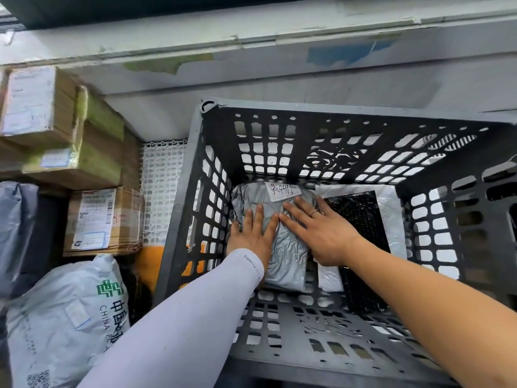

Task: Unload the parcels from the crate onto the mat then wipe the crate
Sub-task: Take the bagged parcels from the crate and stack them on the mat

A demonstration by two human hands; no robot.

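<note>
Reaching into the grey lattice crate [321, 348], I lay my left hand [253, 233] and right hand [321, 233] flat, fingers straight and spread, on the grey poly-bag parcel [285, 256] at the crate floor's 9 o'clock side. A black bubble mailer [361, 219] lies just beside it at 3 o'clock, on a white parcel [390, 203]. Cardboard boxes [103, 219] and a China Post bag [67, 312] sit outside at 9 o'clock, by the white grid mat [162, 191].
</note>
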